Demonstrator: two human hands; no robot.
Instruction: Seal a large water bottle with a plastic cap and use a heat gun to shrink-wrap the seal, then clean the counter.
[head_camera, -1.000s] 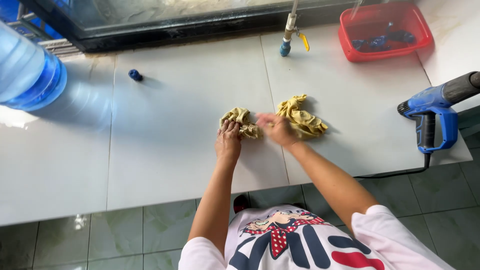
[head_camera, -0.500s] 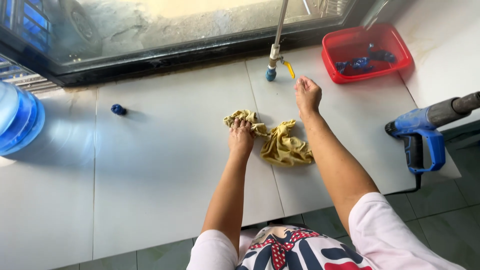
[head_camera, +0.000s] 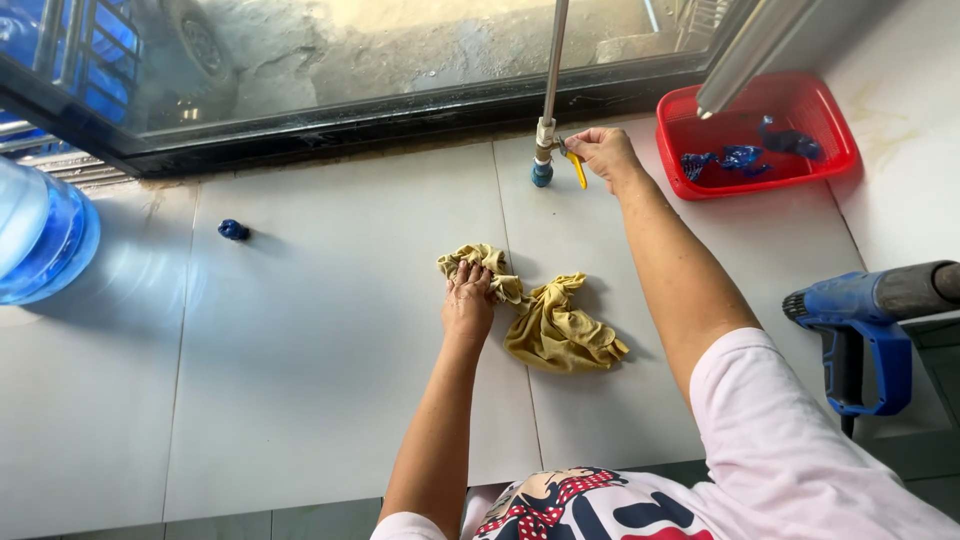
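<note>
The right hand (head_camera: 603, 152) is now up at the back edge of the worktop (head_camera: 320, 360), and its fingers close on the small yellow handle (head_camera: 577, 168) of the tap (head_camera: 543, 150). Half a second ago that hand is only on its way there, open in the air, and a second ago it lies on the cloth (head_camera: 545, 320) next to the other hand. So the right hand leaves the cloth and goes to the tap, which looks like getting water ready for the cloth. The left hand (head_camera: 468, 300) stays pressed flat on the left end of the cloth, with its fingers curled into the folds. The cloth lies bunched near the middle of the worktop, and its right part now lies loose and spread out. No water shows at the tap. A red basket (head_camera: 760, 185) sits at the back right corner.
</note>
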